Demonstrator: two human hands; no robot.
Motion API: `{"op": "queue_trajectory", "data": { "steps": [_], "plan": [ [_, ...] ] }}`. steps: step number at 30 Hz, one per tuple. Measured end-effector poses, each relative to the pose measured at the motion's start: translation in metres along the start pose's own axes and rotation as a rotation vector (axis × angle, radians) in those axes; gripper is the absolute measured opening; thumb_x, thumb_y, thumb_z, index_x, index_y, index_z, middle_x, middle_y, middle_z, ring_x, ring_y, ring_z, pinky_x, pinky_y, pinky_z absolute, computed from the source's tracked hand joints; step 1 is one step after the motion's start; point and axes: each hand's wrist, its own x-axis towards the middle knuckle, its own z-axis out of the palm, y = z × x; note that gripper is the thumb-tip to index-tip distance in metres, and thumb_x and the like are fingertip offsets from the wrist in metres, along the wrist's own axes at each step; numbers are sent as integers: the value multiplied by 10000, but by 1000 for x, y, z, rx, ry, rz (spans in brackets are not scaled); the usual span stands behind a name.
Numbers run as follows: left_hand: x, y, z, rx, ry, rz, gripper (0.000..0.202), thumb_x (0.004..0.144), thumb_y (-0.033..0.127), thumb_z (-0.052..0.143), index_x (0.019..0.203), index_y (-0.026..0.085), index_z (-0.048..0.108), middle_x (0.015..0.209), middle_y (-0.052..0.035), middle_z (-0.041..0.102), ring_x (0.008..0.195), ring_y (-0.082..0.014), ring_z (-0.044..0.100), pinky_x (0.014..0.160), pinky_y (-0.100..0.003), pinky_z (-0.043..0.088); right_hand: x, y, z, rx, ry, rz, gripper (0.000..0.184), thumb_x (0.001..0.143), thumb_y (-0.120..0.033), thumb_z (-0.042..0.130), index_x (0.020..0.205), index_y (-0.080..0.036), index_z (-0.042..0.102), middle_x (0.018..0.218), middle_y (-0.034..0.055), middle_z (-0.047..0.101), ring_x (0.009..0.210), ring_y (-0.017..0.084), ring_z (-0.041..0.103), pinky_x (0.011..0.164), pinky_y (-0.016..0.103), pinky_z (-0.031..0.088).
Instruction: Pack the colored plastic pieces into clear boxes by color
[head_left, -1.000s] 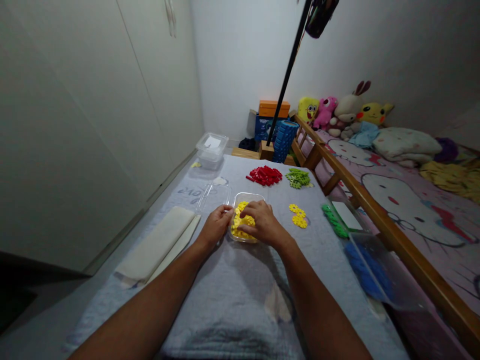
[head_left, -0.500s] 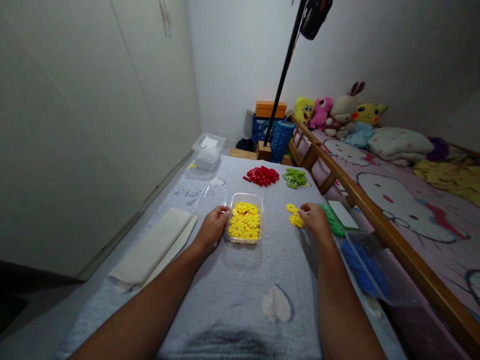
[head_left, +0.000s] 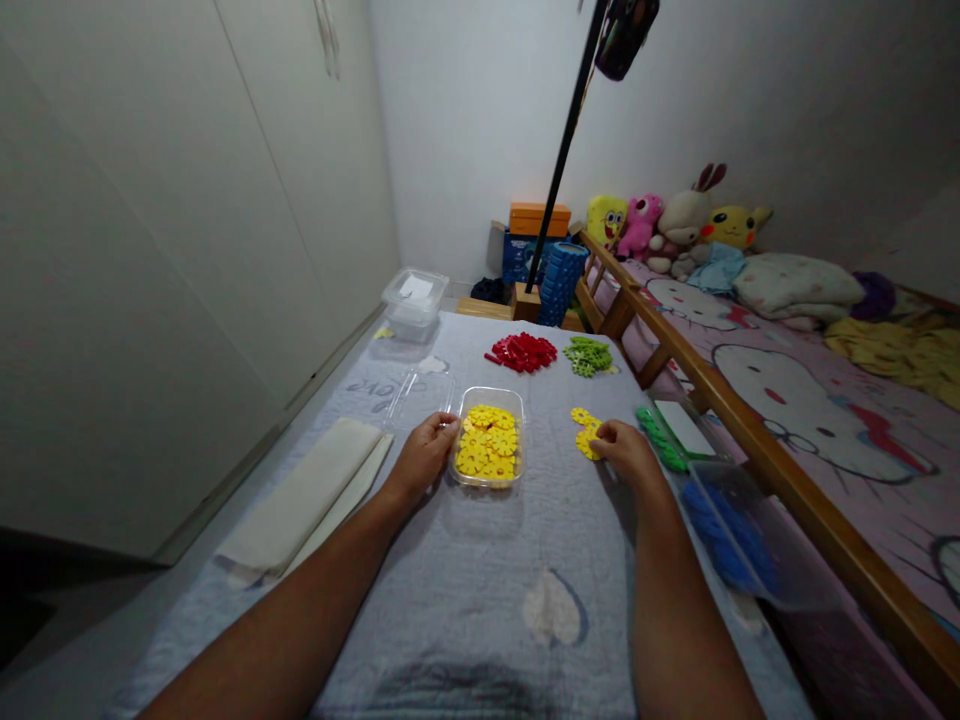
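My left hand [head_left: 426, 455] grips the left rim of a clear plastic tub [head_left: 489, 482], its thumb and fingers closed on the edge. Yellow flower-shaped plastic discs [head_left: 487, 440] with notched edges fill much of that tub. To the right, my right hand [head_left: 626, 450] has its fingertips pinched at a yellow flower-shaped disc [head_left: 587, 445] lying on the cloth. Another loose yellow disc [head_left: 580, 415] lies just behind it. The fingers partly cover the disc they touch.
Behind the tub lie a red pile [head_left: 523, 352] and a light-green pile [head_left: 587, 355] of plastic pieces. A clear lid [head_left: 421, 398] and folded cream cloth [head_left: 307, 495] are left. Dark-green pieces [head_left: 660, 440], a bin of blue pieces [head_left: 727, 535] and a wooden bed rail [head_left: 712, 390] border the right.
My right hand has shifted slightly down and left, its fingertips now over the nearer loose yellow disc. My left hand stays on the tub's rim.
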Motion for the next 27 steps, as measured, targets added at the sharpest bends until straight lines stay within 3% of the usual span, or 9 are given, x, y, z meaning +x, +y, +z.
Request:
{"op": "queue_trajectory", "data": {
  "steps": [6,11,15,20,24,27],
  "plan": [
    [2,-2,-1,-28,-38,2,400,724,502,701,946,193,576,679,28,654,568,-124,612,521,-207,461,1,8,-9,206,-6,-29,108,638,-303,595,624,-198,571,605,-5,576,575,147,512,532,257,343],
    [1,-1,-1,6,-21,10,399,718,503,700,932,186,587,598,51,602,479,-98,536,450,-182,383,-3,-5,-22,301,59,2,152,600,-327,612,644,-181,606,588,2,576,566,150,508,542,271,369],
    [2,-3,-2,-19,-29,12,407,711,509,710,930,189,585,655,33,636,544,-117,588,500,-198,433,-13,-38,-24,510,101,-13,271,631,-418,665,738,-171,631,654,19,615,595,151,531,559,268,408],
    [3,-5,-3,-10,-25,15,412,712,514,716,929,186,594,674,21,646,556,-123,598,500,-201,432,-34,-95,2,618,-97,-215,240,709,-408,677,790,-183,656,749,26,664,698,166,588,670,289,467],
    [1,-2,-2,14,-17,15,397,721,508,703,923,186,592,629,37,624,481,-95,526,452,-186,374,-53,-130,22,404,-137,-479,115,817,-298,636,846,-215,712,857,34,713,853,194,601,833,354,457],
    [-1,1,-1,26,-9,19,377,734,496,687,921,182,593,578,59,581,420,-68,438,427,-179,328,-63,-144,26,212,-206,-589,105,851,-207,632,876,-243,727,923,33,738,959,216,580,936,416,387]
  ]
}}
